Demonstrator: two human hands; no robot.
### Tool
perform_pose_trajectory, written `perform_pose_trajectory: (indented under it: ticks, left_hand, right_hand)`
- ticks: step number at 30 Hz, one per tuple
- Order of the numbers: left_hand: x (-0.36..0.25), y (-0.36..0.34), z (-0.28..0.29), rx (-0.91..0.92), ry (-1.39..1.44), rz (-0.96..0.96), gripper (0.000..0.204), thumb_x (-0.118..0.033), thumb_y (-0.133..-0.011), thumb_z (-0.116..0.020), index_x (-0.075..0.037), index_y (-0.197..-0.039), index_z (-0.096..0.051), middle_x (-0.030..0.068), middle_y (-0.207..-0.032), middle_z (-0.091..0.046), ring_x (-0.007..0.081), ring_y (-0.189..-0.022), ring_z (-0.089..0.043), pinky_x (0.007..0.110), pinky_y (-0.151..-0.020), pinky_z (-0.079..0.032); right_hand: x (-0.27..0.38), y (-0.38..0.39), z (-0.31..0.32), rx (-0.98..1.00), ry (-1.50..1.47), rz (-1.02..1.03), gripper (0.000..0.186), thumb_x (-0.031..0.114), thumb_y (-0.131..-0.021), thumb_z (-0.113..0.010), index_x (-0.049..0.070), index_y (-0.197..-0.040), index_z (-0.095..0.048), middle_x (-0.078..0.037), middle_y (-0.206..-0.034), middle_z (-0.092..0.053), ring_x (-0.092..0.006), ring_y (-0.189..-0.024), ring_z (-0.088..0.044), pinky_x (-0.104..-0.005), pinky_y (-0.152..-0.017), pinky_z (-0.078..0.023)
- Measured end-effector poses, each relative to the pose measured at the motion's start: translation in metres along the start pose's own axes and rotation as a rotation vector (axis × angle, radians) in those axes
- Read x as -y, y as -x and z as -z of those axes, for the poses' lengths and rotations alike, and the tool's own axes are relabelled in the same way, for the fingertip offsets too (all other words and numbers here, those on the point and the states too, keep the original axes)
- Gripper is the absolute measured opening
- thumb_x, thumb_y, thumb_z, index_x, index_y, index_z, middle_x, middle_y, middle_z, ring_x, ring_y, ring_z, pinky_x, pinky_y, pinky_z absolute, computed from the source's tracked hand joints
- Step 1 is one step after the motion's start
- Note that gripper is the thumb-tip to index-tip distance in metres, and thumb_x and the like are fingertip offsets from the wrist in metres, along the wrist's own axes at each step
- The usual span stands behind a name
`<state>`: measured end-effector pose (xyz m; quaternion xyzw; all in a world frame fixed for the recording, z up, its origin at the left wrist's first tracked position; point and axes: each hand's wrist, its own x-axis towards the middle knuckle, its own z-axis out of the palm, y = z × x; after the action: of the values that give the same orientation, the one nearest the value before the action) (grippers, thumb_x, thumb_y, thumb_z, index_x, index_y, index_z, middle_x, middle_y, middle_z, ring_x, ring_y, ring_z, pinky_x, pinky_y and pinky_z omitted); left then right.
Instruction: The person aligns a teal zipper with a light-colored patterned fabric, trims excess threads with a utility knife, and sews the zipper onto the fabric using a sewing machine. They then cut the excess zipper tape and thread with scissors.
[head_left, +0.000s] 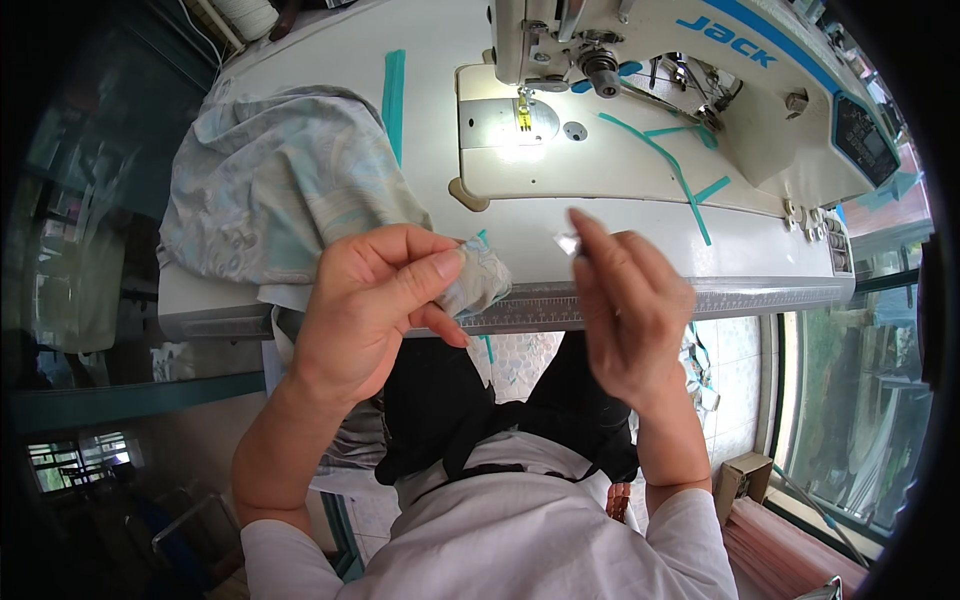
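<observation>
My left hand (385, 290) pinches a gathered end of patterned fabric (482, 280) between thumb and fingers, above the table's front edge. A bit of turquoise shows at the top of that end. The larger pale grey and light-blue cloth (285, 180) lies crumpled on the table, beyond and left of this hand. To the right, my right hand (635, 305) is closed, slightly blurred, with a small shiny piece (567, 243) poking out at its fingertips; its kind cannot be made out. The two hands are apart.
A white sewing machine (800, 120) stands at the back right, its lamp lighting the needle plate (505, 125). Turquoise strips (394, 105) lie on the white table. A clear ruler strip (720, 297) runs along its front edge. Thread cones (247, 15) stand far left.
</observation>
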<state>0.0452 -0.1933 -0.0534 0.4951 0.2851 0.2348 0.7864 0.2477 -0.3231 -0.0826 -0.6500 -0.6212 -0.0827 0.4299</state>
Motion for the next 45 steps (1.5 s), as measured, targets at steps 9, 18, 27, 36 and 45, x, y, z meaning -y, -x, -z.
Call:
perform_pose_trajectory:
  ticks: [9, 18, 27, 36, 45]
  left_hand:
    - [-0.031, -0.002, 0.008, -0.037, -0.631, -0.446, 0.010, -0.004, -0.096, -0.069, 0.004, -0.102, -0.069, 0.0051, -0.096, -0.068, 0.0099, -0.084, -0.059, 0.025, -0.078, -0.049]
    - [-0.085, -0.006, 0.004, -0.031, -0.785, -0.930, 0.004, 0.002, -0.095, -0.067, 0.005, -0.098, -0.065, 0.0041, -0.095, -0.065, 0.0100, -0.085, -0.058, 0.024, -0.080, -0.048]
    - [-0.130, -0.070, 0.000, -0.199, -1.225, -1.461, 0.005, 0.001, -0.096, -0.066, 0.001, -0.100, -0.069, 0.0049, -0.092, -0.071, 0.0141, -0.083, -0.065, 0.025, -0.079, -0.052]
    - [-0.006, -0.124, 0.015, 0.111, -0.776, -0.437, 0.005, -0.001, -0.096, -0.066, 0.004, -0.096, -0.068, 0.0057, -0.081, -0.068, 0.0082, -0.073, -0.057, 0.025, -0.069, -0.047]
    - [-0.027, -0.131, 0.014, 0.189, -0.898, -0.376, 0.005, 0.001, -0.098, -0.064, 0.004, -0.100, -0.067, -0.0004, -0.089, -0.067, 0.0041, -0.085, -0.059, 0.021, -0.077, -0.048]
  right_hand:
    - [-0.035, -0.020, 0.006, -0.051, 0.019, 0.091, 0.028, 0.010, -0.089, -0.074, 0.001, -0.115, -0.067, -0.011, -0.096, -0.068, -0.0255, -0.077, -0.065, -0.0352, -0.065, -0.052]
    - [0.069, -0.074, -0.087, -0.036, -0.379, -0.207, 0.024, 0.003, -0.075, -0.062, 0.000, -0.098, -0.068, -0.018, -0.092, -0.065, -0.0381, -0.089, -0.065, -0.0448, -0.076, -0.053]
    - [0.051, -0.033, -0.072, 0.830, -1.525, -0.565, 0.011, -0.003, -0.081, -0.065, -0.005, -0.086, -0.075, 0.003, -0.077, -0.067, -0.0046, -0.074, -0.056, -0.0234, -0.069, -0.045]
    - [0.008, -0.002, 0.001, 0.223, -0.860, -0.776, 0.023, 0.010, -0.102, -0.064, -0.007, -0.117, -0.066, -0.009, -0.095, -0.074, -0.0099, -0.080, -0.068, -0.0255, -0.070, -0.057]
    - [0.011, -0.048, -0.054, 0.207, -0.589, -0.747, 0.027, 0.018, -0.096, -0.070, -0.008, -0.091, -0.068, -0.009, -0.070, -0.069, -0.0122, -0.060, -0.066, -0.0285, -0.056, -0.054]
